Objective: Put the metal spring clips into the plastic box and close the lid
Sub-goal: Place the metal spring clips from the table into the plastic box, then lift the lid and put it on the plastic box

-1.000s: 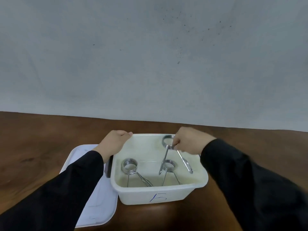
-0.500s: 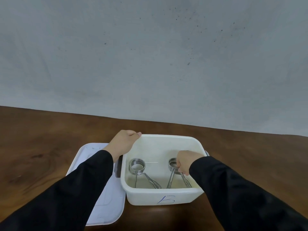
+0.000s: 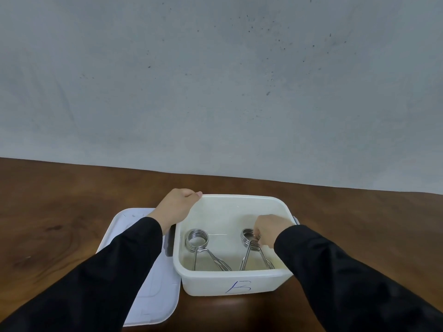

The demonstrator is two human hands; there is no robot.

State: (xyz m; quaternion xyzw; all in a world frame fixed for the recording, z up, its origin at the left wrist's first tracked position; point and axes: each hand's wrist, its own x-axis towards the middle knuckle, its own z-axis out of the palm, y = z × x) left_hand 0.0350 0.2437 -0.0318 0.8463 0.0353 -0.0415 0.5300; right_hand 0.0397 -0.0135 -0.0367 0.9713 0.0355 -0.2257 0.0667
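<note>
A white plastic box with a blue mark on its front stands open on the brown table. One metal spring clip lies inside on the left. On the right, stacked spring clips lie on the box floor, and my right hand reaches down inside with fingers pinched on the coil of the top one. My left hand grips the box's far left rim. The white lid lies flat on the table left of the box, partly under my left sleeve.
A grey latch hangs on the box's left side and another latch shows at the right. The dark wooden table stretches left and right. A grey wall rises right behind it.
My right hand has lowered the clip it held from above the rim down into the box, onto the clip on the right. The left hand stays on the rim.
</note>
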